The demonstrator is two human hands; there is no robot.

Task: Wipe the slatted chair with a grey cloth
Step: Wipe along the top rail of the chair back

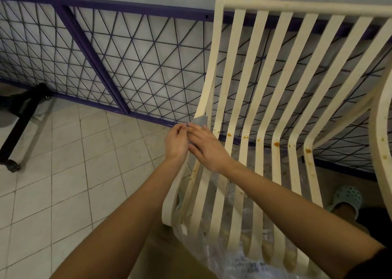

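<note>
- Left hand [176, 143] pinches cloth [200, 120] against chair's [297, 4] left edge; right hand [206, 149] presses it, fingers straight.
- Orange stains [276, 144] dot the slats: wiping seems barely begun.

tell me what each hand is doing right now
left hand: pinches the grey cloth
right hand: lies over the cloth, grip cannot be told

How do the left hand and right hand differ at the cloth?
The left hand curls its fingers and seems to pinch the grey cloth from outside the chair; the right hand lies flatter, fingers straighter, over its slats. The left hand sits beside the chair's edge, the right hand across it. Both touch the cloth.
</note>
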